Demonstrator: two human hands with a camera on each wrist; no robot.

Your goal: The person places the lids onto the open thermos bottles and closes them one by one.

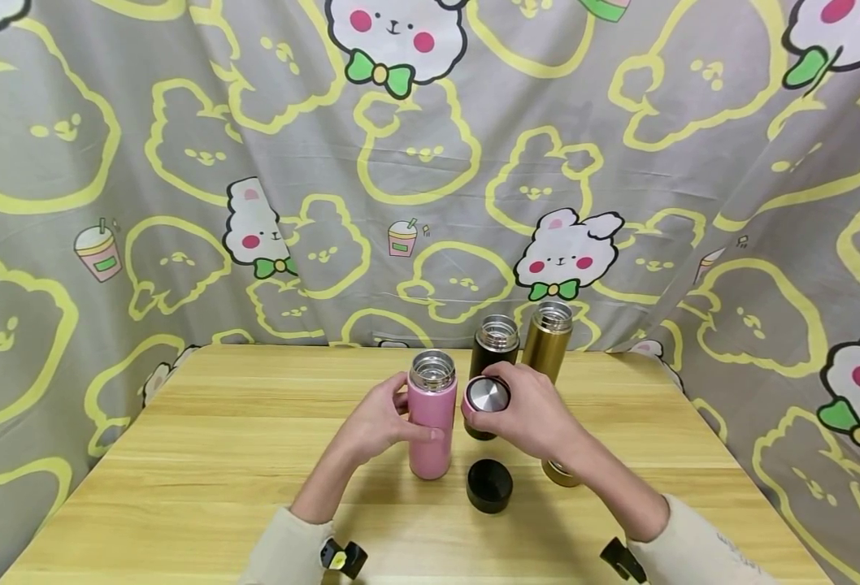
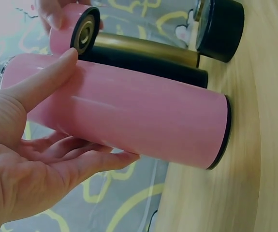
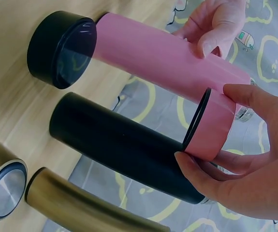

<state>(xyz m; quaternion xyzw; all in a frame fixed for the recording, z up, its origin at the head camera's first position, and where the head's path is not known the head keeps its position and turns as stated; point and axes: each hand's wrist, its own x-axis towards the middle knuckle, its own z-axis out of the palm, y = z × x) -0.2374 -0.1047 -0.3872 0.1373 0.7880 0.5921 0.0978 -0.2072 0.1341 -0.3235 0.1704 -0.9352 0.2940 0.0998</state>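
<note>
A pink thermos bottle (image 1: 432,406) stands upright without its lid, its steel mouth showing. My left hand (image 1: 379,422) grips it from the left, thumb across the front. Just right of the mouth, my right hand (image 1: 536,410) pinches a pink lid (image 1: 487,396) between thumb and fingers, tilted so a silver disc faces the head camera. In the right wrist view the lid (image 3: 213,128) overlaps a black thermos bottle (image 3: 119,142). That bottle and a gold thermos bottle (image 1: 545,349) stand lidless behind my right hand, which partly hides both.
A black lid (image 1: 489,486) lies on the wooden table (image 1: 254,487), in front of the bottles. Farther right sits a gold lid (image 1: 562,474), partly covered by my right forearm in the head view. A patterned curtain (image 1: 430,219) hangs behind the table.
</note>
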